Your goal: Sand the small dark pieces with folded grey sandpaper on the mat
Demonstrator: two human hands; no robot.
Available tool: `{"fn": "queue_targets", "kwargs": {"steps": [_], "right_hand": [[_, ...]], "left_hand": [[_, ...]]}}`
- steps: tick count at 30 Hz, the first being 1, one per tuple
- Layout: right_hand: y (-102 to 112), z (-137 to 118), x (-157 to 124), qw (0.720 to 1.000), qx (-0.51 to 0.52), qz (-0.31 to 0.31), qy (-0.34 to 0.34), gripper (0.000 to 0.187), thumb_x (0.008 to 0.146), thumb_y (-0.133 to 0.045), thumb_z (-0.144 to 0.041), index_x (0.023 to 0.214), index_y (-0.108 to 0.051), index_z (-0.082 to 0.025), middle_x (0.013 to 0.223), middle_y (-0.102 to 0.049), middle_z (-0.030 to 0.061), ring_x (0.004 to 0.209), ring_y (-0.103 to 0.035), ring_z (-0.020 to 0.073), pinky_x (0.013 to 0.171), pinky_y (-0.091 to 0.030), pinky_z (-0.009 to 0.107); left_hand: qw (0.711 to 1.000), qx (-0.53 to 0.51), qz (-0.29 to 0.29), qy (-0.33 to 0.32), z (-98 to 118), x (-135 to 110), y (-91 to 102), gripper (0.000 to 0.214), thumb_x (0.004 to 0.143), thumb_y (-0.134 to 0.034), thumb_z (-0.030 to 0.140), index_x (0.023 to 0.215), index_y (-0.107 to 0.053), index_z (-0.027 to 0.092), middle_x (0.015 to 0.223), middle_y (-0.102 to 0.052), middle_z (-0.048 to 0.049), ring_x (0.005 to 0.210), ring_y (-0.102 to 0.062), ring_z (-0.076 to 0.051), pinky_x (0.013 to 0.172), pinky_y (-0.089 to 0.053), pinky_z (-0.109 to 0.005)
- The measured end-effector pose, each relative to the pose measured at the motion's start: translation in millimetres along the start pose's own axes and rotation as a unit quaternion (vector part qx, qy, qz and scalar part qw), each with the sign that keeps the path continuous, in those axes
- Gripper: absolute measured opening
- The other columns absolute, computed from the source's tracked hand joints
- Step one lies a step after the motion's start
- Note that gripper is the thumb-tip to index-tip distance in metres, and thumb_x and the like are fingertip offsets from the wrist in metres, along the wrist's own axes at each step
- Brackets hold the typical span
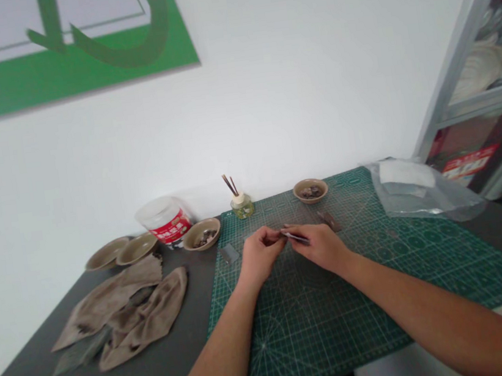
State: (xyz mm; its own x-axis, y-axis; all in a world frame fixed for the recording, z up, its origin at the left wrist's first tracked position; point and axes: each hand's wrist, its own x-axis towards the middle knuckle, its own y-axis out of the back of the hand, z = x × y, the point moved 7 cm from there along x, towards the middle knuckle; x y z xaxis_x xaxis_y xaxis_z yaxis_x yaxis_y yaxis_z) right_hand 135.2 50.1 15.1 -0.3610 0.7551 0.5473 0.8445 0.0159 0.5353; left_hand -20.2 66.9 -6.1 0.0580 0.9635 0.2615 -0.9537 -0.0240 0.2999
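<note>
Both of my hands meet over the far middle of a green cutting mat [367, 296]. My left hand [260, 256] is curled, its fingertips pinched on one end of a small thin flat piece [293, 236]. My right hand [321, 245] is closed on the other end of the same piece. What the piece is I cannot make out. A small grey square [229, 252] lies on the mat just left of my left hand. A small dark piece [330, 220] lies just beyond my right hand.
Several shallow tan bowls stand along the back: two at the left [123, 251], one with dark bits [201, 234], another on the mat [310, 190]. A white tub [165, 221], a reed diffuser [240, 205], crumpled brown cloths [128, 312], a clear plastic bag [418, 190] and a shelf [486, 77] are around.
</note>
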Motion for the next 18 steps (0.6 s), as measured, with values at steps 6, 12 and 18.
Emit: {"fn": "queue_targets", "kwargs": {"steps": [6, 12, 18], "right_hand": [[-2.1, -2.8, -1.1, 0.998, -0.061, -0.017, 0.026, 0.042, 0.085, -0.056, -0.015, 0.125, -0.061, -0.027, 0.124, -0.064, 0.0028, 0.11, -0.063, 0.0207, 0.097, -0.049, 0.036], [-6.6, -11.1, -2.3, 0.99, -0.116, -0.037, 0.07, 0.047, 0.087, -0.054, -0.015, 0.132, -0.054, -0.027, 0.13, -0.059, 0.0033, 0.114, -0.06, 0.0214, 0.099, -0.047, 0.037], [-6.7, -9.9, -2.4, 0.987, -0.15, -0.023, 0.06, 0.047, 0.087, -0.052, -0.012, 0.133, -0.053, -0.024, 0.131, -0.059, 0.005, 0.115, -0.059, 0.0209, 0.1, -0.047, 0.036]], "left_hand": [[1.0, 0.009, -0.004, -0.003, 3.1, -1.1, -0.8, 0.014, 0.069, -0.07, 0.026, 0.075, -0.062, 0.016, 0.073, -0.067, -0.0012, 0.068, -0.061, -0.014, 0.064, -0.046, -0.024], [0.999, 0.035, 0.008, -0.021, 9.7, -1.6, 0.6, 0.01, 0.066, -0.068, 0.019, 0.068, -0.059, 0.016, 0.064, -0.06, 0.0028, 0.061, -0.055, -0.011, 0.058, -0.041, -0.021], [1.0, -0.002, 0.013, -0.014, 8.3, -1.5, 1.1, 0.011, 0.067, -0.069, 0.022, 0.074, -0.062, 0.015, 0.072, -0.066, -0.0002, 0.067, -0.059, -0.013, 0.062, -0.045, -0.022]]}}
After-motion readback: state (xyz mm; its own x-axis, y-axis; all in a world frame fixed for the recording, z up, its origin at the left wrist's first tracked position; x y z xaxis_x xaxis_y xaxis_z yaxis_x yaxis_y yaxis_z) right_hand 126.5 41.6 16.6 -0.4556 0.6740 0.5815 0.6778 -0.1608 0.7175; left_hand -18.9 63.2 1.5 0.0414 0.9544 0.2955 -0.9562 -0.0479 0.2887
